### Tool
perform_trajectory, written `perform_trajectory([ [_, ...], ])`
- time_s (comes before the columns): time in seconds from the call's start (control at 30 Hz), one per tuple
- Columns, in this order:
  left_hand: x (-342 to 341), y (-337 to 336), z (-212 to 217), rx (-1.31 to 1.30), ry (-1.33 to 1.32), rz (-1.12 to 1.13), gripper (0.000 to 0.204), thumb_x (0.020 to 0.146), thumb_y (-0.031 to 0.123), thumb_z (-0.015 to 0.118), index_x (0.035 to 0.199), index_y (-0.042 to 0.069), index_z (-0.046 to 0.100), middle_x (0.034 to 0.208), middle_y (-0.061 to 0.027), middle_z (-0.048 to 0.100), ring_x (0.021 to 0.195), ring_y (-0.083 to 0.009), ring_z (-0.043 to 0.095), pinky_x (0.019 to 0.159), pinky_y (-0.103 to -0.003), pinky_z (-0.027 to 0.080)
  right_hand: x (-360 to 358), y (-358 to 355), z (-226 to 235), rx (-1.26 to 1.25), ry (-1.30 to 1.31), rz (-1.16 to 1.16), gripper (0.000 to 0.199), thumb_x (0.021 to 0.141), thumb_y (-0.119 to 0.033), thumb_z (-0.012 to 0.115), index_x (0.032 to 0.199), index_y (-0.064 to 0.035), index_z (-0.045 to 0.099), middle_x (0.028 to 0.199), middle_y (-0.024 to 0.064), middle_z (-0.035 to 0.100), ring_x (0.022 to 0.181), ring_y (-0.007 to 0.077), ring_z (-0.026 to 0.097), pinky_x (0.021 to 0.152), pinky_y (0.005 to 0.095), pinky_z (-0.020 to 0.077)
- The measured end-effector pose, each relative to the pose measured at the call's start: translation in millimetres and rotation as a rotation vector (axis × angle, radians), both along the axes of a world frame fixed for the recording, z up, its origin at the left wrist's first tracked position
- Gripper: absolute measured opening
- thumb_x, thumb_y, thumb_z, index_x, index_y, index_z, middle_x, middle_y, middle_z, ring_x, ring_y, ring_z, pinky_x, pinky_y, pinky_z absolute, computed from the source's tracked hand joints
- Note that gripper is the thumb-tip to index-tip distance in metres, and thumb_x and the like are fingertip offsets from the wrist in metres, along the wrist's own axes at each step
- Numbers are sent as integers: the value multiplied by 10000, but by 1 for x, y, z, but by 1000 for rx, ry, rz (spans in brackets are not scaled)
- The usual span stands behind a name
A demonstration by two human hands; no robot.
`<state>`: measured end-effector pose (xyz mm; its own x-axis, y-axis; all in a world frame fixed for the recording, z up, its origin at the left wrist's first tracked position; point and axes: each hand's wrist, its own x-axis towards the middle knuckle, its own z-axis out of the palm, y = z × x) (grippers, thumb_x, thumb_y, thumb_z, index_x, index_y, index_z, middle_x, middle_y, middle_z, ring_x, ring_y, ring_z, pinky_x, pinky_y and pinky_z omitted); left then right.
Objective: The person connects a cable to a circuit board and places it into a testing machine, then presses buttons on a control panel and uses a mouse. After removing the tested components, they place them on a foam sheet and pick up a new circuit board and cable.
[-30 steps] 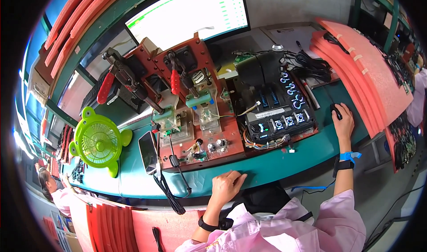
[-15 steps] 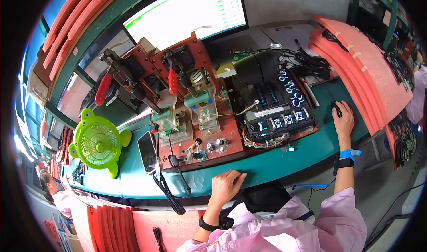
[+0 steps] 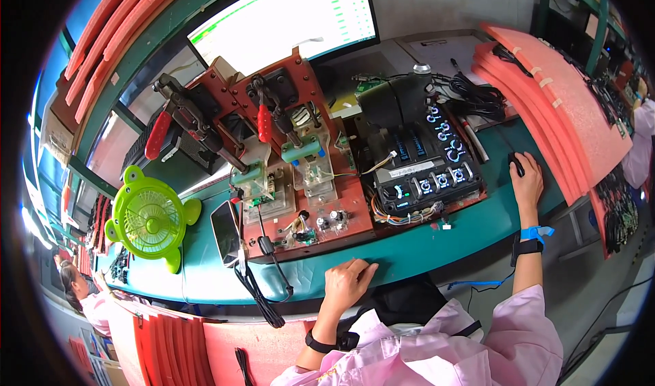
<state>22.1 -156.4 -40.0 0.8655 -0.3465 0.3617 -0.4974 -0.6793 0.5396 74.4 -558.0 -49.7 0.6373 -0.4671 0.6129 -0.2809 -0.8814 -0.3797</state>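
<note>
pink loose top (image 3: 416,362) | wide pink right sleeve (image 3: 522,328) | black left wristband (image 3: 321,346) | bright-blue right wrist strap (image 3: 531,234) | black right cuff (image 3: 529,247)

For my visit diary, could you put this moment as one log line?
left hand: at green table edge | right hand: on black mouse | ahead: red clamp fixture, black control panel | monitor: lit

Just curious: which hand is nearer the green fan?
Left. The left hand is at the front of the bench, right of the fan; the right hand is farther right, on the mouse.
</note>
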Motion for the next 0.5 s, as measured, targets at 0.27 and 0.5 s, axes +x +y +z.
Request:
perform_trajectory([
  [0.27,3,0,1,-4,-5,-20,226,740,182,654,611,44,531,525,-98,504,463,-288,503,420,-356,371,-3,-19,-3,-54,-9,63,258,768,-203,595,1012,-117,601,1091,91,560,955,316,529,815,382,439],
  [0.5,3,0,-1,-39,-14,-20,209,724,131,664,607,21,530,506,-120,496,436,-279,489,422,-337,359,-1,-34,1,27,-2,46,263,772,-186,603,1007,-68,599,1087,142,558,973,331,531,818,368,435],
])
